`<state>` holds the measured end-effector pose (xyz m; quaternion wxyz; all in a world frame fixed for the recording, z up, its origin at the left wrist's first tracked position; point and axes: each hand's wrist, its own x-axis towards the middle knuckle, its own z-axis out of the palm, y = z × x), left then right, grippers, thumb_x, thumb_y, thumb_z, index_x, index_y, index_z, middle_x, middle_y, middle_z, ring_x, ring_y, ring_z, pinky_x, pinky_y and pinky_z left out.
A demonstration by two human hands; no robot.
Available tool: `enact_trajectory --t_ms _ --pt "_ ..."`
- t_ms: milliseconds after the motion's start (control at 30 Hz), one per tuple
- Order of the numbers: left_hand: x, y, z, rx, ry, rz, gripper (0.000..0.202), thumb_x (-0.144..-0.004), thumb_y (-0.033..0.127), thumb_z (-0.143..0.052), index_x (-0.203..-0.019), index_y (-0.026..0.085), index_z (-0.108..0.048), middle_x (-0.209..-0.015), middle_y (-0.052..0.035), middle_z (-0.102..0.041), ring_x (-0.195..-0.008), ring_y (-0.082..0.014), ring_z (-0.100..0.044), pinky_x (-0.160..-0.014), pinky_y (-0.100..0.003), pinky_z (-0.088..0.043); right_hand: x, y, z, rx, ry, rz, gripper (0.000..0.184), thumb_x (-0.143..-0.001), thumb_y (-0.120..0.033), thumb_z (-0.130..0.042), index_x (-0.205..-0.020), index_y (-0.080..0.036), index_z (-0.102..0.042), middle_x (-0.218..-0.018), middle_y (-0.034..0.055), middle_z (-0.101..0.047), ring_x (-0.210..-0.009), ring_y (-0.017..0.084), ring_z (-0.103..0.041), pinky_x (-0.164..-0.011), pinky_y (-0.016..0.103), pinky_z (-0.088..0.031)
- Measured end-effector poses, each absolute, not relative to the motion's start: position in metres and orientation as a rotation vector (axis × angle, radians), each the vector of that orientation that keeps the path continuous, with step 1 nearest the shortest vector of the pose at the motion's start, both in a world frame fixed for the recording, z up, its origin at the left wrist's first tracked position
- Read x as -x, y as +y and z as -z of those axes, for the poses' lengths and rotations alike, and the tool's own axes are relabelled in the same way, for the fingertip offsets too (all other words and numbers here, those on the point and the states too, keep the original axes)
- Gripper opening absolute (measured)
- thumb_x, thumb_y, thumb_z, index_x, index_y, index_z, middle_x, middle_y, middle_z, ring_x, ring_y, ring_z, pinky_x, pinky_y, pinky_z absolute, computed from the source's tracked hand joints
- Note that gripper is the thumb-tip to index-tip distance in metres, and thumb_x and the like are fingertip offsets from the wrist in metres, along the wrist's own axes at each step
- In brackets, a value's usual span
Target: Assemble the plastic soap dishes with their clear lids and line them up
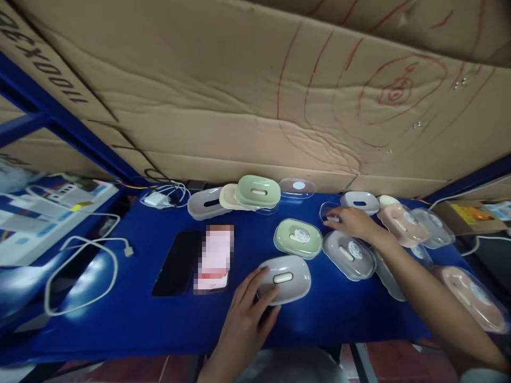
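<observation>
A light grey oval soap dish [298, 290], with a pale slot-shaped insert in its middle, lies near the front of the blue table. My left hand [249, 306] grips its left rim, fingers curled over the edge. Farther back, my right hand [351, 222] has its fingers closed at a clear plastic lid [324, 210], whose right part they cover. A green soap dish under a clear lid [281, 242] sits behind the grey one. To its right is a lidded grey dish [339, 266], just in front of my right hand.
Stacked dishes [203, 207] stand at the back, beside another clear lid [285, 189]. Lidded pink dishes [459, 295] lie at right, partly behind my right forearm. Two phones [175, 266] and a white cable [115, 266] occupy the left. Cardboard [199, 80] walls the back.
</observation>
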<state>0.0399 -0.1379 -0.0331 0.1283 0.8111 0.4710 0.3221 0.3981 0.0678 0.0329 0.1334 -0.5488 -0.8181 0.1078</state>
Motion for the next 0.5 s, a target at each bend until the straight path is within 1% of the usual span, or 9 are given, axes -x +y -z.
enact_trajectory --t_ms 67,133,167,233,300,367,400,433,500 --pt "-0.041 -0.136 0.032 -2.360 1.360 -0.933 0.034 -0.103 0.017 -0.065 -0.135 0.027 -0.068 -0.159 -0.0129 -0.057 -0.149 -0.0344 -0.054 -0.111 -0.055 -0.060 -0.388 0.079 -0.029 1.550 -2.353 -0.343 0.038 -0.087 -0.056 -0.084 -0.088 -0.018 -0.080 -0.075 0.0028 -0.080 -0.064 0.016 -0.075 -0.062 0.025 -0.055" --pt "-0.041 -0.135 0.030 -2.356 1.350 -0.923 0.033 -0.103 0.018 -0.066 -0.135 0.027 -0.068 -0.159 -0.0134 -0.056 -0.148 -0.0347 -0.054 -0.111 -0.055 -0.060 -0.378 0.080 -0.033 1.518 -2.306 -0.362 0.050 -0.090 -0.064 -0.074 -0.081 -0.015 -0.077 -0.067 0.0005 -0.075 -0.062 0.011 -0.072 -0.060 0.021 -0.048" --pt "-0.040 -0.135 0.029 -2.349 1.346 -0.923 0.033 -0.103 0.018 -0.066 -0.135 0.026 -0.067 -0.159 -0.0136 -0.056 -0.149 -0.0348 -0.053 -0.111 -0.056 -0.060 -0.373 0.076 -0.039 1.509 -2.273 -0.362 0.052 -0.092 -0.065 -0.070 -0.079 -0.014 -0.075 -0.065 0.0000 -0.073 -0.063 0.011 -0.072 -0.062 0.021 -0.048" --pt "-0.039 -0.135 0.029 -2.327 1.341 -0.926 0.035 -0.103 0.018 -0.066 -0.136 0.026 -0.067 -0.160 -0.0136 -0.055 -0.149 -0.0348 -0.052 -0.112 -0.056 -0.059 -0.367 0.056 -0.055 1.504 -2.192 -0.348 0.046 -0.094 -0.061 -0.070 -0.082 -0.017 -0.076 -0.072 0.0008 -0.075 -0.069 0.013 -0.075 -0.067 0.024 -0.053" --pt "-0.037 -0.136 0.030 -2.299 1.325 -0.919 0.035 -0.102 0.016 -0.067 -0.135 0.027 -0.067 -0.162 -0.0126 -0.053 -0.150 -0.0341 -0.052 -0.114 -0.056 -0.058 -0.363 0.022 -0.069 1.500 -2.070 -0.337 0.030 -0.099 -0.052 -0.070 -0.099 -0.023 -0.076 -0.093 0.0034 -0.080 -0.081 0.019 -0.079 -0.076 0.031 -0.060" --pt "-0.035 -0.138 0.032 -2.246 1.309 -0.902 0.037 -0.100 0.016 -0.070 -0.135 0.028 -0.067 -0.166 -0.0117 -0.048 -0.150 -0.0340 -0.053 -0.114 -0.054 -0.058 -0.357 -0.024 -0.074 1.488 -1.874 -0.357 0.018 -0.107 -0.044 -0.061 -0.114 -0.030 -0.069 -0.111 0.0055 -0.079 -0.095 0.024 -0.080 -0.085 0.040 -0.065" --pt "-0.034 -0.140 0.034 -2.203 1.315 -0.906 0.042 -0.099 0.017 -0.073 -0.138 0.029 -0.066 -0.169 -0.0120 -0.043 -0.150 -0.0344 -0.053 -0.114 -0.054 -0.058 -0.353 -0.048 -0.070 1.450 -1.624 -0.502 0.012 -0.106 -0.041 -0.062 -0.115 -0.033 -0.067 -0.111 0.0060 -0.079 -0.103 0.028 -0.080 -0.087 0.044 -0.067" --pt "-0.032 -0.142 0.036 -2.153 1.327 -0.921 0.049 -0.097 0.020 -0.076 -0.143 0.030 -0.063 -0.173 -0.0131 -0.037 -0.150 -0.0352 -0.053 -0.114 -0.054 -0.059 -0.347 -0.072 -0.064 1.384 -1.456 -0.629 0.008 -0.105 -0.040 -0.064 -0.110 -0.034 -0.067 -0.105 0.0059 -0.079 -0.106 0.031 -0.080 -0.082 0.044 -0.069" --pt "-0.030 -0.145 0.038 -2.063 1.346 -0.966 0.072 -0.094 0.025 -0.082 -0.158 0.030 -0.049 -0.178 -0.0165 -0.024 -0.151 -0.0370 -0.052 -0.114 -0.055 -0.058 -0.332 -0.113 -0.043 1.314 -1.320 -0.866 0.011 -0.106 -0.042 -0.062 -0.104 -0.032 -0.065 -0.097 0.0070 -0.078 -0.101 0.031 -0.080 -0.075 0.043 -0.070"
